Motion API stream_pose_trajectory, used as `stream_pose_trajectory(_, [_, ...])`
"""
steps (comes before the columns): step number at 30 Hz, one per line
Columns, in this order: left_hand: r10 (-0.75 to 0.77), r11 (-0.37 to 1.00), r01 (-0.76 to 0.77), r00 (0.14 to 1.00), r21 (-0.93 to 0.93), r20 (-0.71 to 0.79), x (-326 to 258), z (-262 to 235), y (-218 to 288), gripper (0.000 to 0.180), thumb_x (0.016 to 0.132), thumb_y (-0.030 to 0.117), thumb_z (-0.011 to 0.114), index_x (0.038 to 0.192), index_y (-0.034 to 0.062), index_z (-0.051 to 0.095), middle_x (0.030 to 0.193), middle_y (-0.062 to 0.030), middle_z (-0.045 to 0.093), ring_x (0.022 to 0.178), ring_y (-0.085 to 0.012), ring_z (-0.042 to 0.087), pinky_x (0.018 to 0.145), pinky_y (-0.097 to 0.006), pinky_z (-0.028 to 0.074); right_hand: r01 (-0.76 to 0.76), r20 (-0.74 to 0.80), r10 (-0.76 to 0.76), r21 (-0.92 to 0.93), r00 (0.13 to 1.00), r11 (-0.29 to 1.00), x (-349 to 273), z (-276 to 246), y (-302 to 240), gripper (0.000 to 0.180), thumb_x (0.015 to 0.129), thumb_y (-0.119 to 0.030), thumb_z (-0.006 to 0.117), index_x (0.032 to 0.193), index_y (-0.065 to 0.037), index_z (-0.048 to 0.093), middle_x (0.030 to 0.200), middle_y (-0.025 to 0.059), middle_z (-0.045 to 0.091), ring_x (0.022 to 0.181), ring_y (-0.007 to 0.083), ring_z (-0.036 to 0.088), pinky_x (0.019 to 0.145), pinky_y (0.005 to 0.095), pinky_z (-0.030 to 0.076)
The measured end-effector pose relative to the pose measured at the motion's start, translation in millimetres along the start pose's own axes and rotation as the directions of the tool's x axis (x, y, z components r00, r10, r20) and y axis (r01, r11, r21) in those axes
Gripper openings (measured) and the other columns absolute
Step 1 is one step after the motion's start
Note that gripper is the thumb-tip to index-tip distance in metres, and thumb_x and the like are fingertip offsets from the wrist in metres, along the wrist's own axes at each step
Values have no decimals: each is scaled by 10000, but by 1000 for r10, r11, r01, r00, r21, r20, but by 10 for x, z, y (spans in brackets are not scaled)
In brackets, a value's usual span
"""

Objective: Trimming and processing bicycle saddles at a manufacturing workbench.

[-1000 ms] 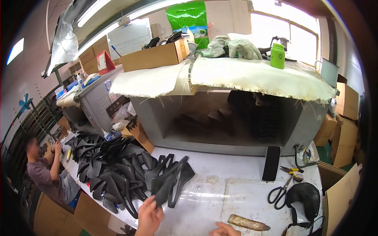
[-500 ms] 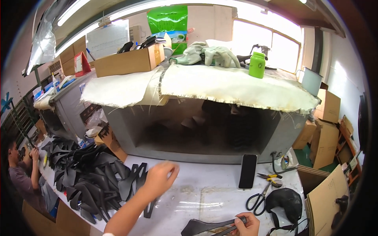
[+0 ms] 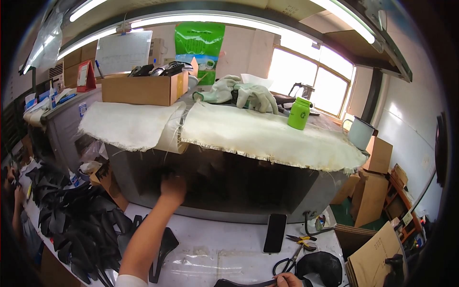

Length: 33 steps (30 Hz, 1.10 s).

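My left hand (image 3: 173,188) reaches into the dark opening (image 3: 229,184) of a grey metal housing. Blur and shadow hide its fingers, so whether it grips anything does not show. At the lower edge, my right hand (image 3: 288,280) holds a flat black part (image 3: 244,283), cut off by the picture's rim. Beneath my left forearm lie a few long black parts (image 3: 165,248) on the white tabletop. A large heap of similar black parts (image 3: 83,229) fills the left side. Black-handled scissors (image 3: 286,265) lie just beyond my right hand, beside a black face mask or cloth (image 3: 321,269).
A phone (image 3: 275,233) and yellow-handled pliers (image 3: 302,239) lie on the table's right. On the housing's white cloth (image 3: 267,136) sit gloves (image 3: 258,98), a green jar (image 3: 299,114) and a mug (image 3: 359,133). An open carton (image 3: 136,90) stands left. Another person's arm (image 3: 18,205) shows far left.
My left hand has moved from above the table up into the housing's opening. The view has tilted upward, and my right hand with its black part now sits lower in the picture.
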<state>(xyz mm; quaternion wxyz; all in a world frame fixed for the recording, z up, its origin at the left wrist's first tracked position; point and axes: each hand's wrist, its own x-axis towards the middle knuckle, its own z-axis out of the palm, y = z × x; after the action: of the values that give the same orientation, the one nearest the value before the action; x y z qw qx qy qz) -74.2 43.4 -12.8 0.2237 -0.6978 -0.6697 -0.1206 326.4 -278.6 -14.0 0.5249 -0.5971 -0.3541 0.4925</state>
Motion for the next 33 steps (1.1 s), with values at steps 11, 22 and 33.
stream_pose_trajectory(11, [-541, 509, -199, 683, -838, -491, -1162, -382, -582, 253, 927, 109, 514, 1151, 12, 579, 1106, -163, 605, 1029, -286, 582, 1011, -422, 433, 217, -155, -154, 628, 976, 747, 1233, 1369, -67, 242, 1067, -342, 528, 1133, -111, 552, 870, 103, 628, 625, 217, 599, 469, 346, 472])
stream_pose_trajectory(22, [-319, -304, 286, 868, -909, 380, -3099, -876, 108, 428, 1107, 352, 417, 1262, -30, 531, 746, -76, 588, 612, -148, 546, 587, -296, 445, 126, 71, -203, 579, 977, 806, 2056, 2593, -154, 358, 1005, -106, 593, 1333, -31, 472, 1185, 158, 617, 1039, 312, 690, 867, 412, 577])
stream_pose_trajectory(33, [-270, -461, 260, 870, -849, 413, -3200, -914, 350, 432, 1103, 382, 456, 1202, -4, 622, 710, 58, 458, 623, -47, 424, 556, -209, 333, 209, 1, -297, 709, 955, 673, 2790, 2429, -791, 251, 984, -142, 652, 1211, -51, 593, 1092, 121, 692, 977, 263, 715, 824, 365, 591])
